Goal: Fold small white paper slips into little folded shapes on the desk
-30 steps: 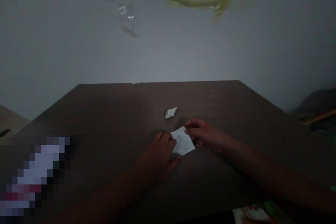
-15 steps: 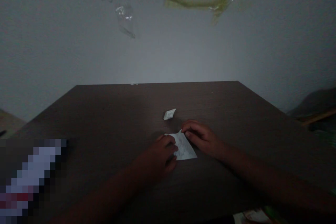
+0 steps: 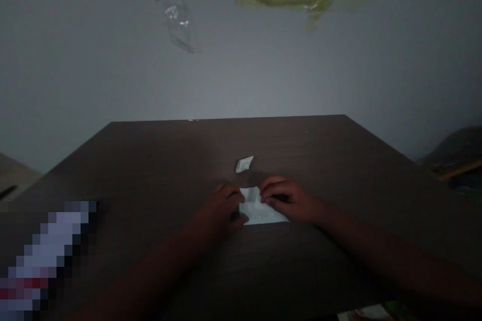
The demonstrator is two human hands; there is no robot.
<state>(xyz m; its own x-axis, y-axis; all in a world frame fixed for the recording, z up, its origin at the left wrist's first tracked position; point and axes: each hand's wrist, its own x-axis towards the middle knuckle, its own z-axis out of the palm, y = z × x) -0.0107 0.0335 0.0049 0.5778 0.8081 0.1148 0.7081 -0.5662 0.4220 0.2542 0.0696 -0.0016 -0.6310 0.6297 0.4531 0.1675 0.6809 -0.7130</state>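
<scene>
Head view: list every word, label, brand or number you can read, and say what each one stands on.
No text can be read.
Printed sheet: lines of dark print, too small and blurred to read.
Folded paper piece: faint marks, too small to tell whether they are print.
Pixelated object: any lettering is hidden.

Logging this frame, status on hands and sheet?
Both hands on printed sheet, left and right sides. Folded paper piece just beyond, apart from both.
</scene>
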